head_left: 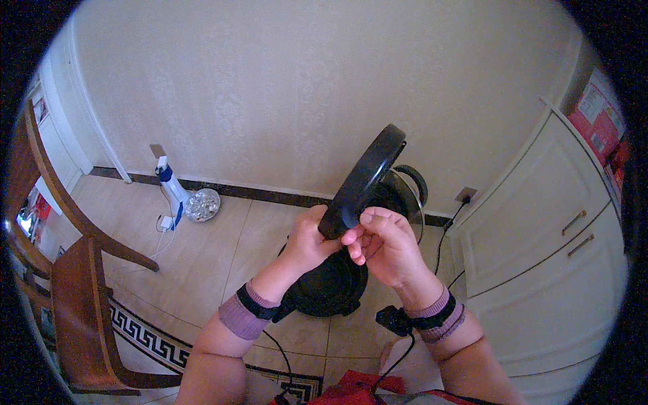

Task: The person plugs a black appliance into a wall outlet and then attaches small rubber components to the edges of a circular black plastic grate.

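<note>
Gripping black disc (364,172) by lower rim with left hand (307,241), likely to steady it tilted | curling fingers of right hand (386,244) at its inner face, cannot tell whether pinching anything | holding disc above black base (327,293) on tiled floor (263,226), perhaps for easier reach

Left hand (307,243) grips tilted black disc (368,172); right hand (388,248), fingers bunched, at its face; black round object (329,291) below.
</note>
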Action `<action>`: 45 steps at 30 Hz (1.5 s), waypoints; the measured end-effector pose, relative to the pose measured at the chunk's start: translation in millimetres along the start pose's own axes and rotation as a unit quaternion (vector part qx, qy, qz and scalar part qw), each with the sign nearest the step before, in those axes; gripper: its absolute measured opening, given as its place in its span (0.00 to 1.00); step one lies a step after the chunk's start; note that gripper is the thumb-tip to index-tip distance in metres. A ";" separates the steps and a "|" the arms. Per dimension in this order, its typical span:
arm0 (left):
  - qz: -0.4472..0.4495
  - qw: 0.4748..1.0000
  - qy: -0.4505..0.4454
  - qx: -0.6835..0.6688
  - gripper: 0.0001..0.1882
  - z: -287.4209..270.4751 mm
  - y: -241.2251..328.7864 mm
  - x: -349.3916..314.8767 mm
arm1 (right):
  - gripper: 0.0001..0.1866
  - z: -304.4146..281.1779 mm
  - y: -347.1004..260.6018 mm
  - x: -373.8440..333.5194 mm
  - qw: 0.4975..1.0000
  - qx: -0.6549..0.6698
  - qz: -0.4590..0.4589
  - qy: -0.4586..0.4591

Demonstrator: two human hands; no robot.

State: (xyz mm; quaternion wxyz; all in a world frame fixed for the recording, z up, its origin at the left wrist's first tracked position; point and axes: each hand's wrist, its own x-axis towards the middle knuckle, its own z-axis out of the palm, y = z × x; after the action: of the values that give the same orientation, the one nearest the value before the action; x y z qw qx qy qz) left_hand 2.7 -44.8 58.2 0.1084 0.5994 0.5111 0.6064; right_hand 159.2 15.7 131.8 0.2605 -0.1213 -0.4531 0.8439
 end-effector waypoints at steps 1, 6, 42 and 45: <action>0.000 1.000 -0.001 -0.001 0.12 0.2 -2.0 1.2 | 0.08 -1.4 -1.0 -0.2 1.000 0.000 0.000 0.001; 0.081 0.992 0.024 0.088 0.16 -1.5 -4.9 6.6 | 0.06 1.3 -9.4 -3.0 0.999 -0.011 0.033 0.036; 0.186 0.963 0.023 0.194 0.31 -10.9 -0.7 14.6 | 0.08 -15.0 -10.7 3.9 0.995 -0.044 0.082 0.040; -0.010 0.999 -0.029 0.027 0.22 -6.4 -22.3 -1.6 | 0.10 -1.8 -16.7 0.6 0.996 -0.071 0.052 -0.017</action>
State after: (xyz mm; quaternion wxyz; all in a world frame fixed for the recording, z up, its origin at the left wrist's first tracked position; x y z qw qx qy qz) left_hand -13.0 -39.0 42.0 0.1129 0.6142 0.5298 0.5738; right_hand 165.0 24.8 144.7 0.1989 -0.1486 -0.5091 0.8241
